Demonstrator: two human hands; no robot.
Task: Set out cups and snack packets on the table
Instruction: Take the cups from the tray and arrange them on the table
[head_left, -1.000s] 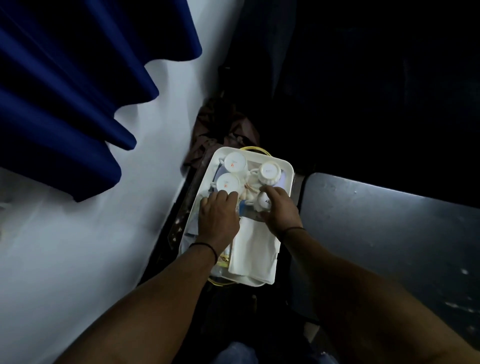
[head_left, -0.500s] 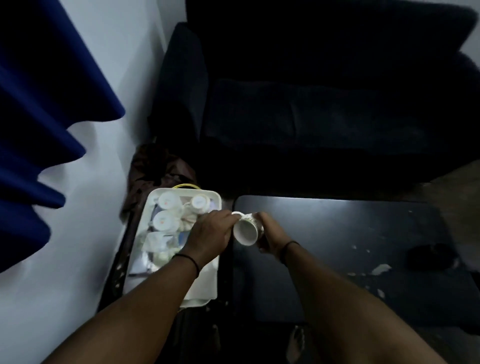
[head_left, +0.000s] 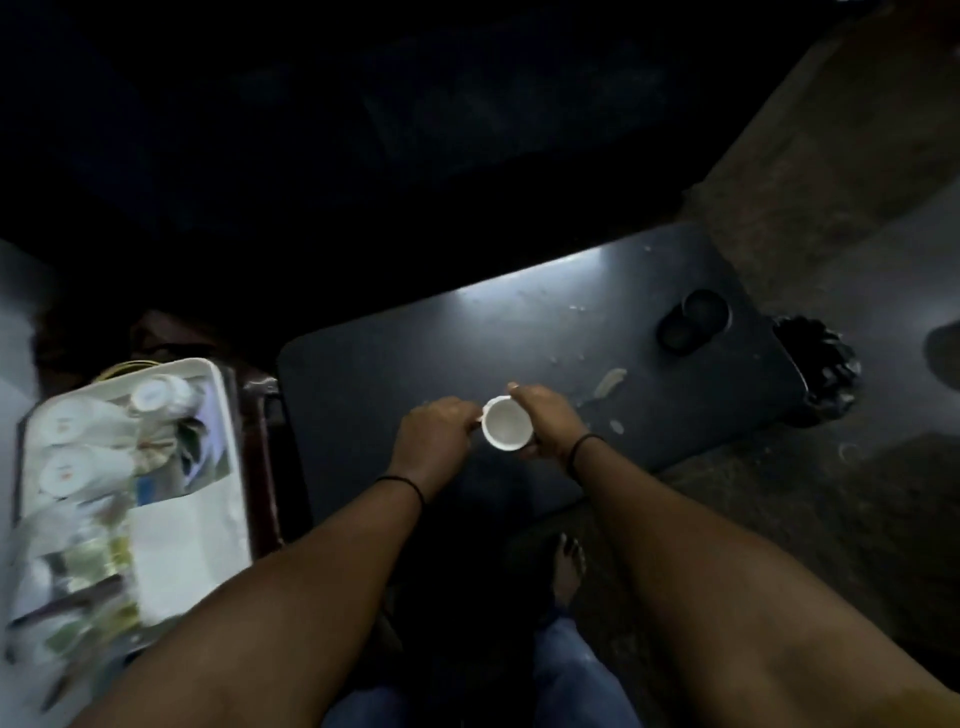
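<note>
A small white cup (head_left: 506, 420) sits mouth up over the dark table (head_left: 545, 332), near its front edge. My right hand (head_left: 548, 415) wraps its right side. My left hand (head_left: 434, 434) pinches the handle on its left side. Whether the cup rests on the table or hovers just above it I cannot tell. A white tray (head_left: 228, 467) at the left holds other white cups (head_left: 67, 415) upside down, along with snack packets (head_left: 104, 566) and a white folded cloth (head_left: 187, 551).
A dark sofa (head_left: 363, 130) fills the far side behind the table. Two black round objects (head_left: 693, 319) lie on the table's right part, among pale flecks. A black ribbed item (head_left: 818, 358) sits off the table's right end. My bare foot (head_left: 569, 566) stands below the table edge.
Both hands carried one cup from the tray rightward over the table and turned it from sideways to mouth up. The view swung right, leaving the tray at the left.
</note>
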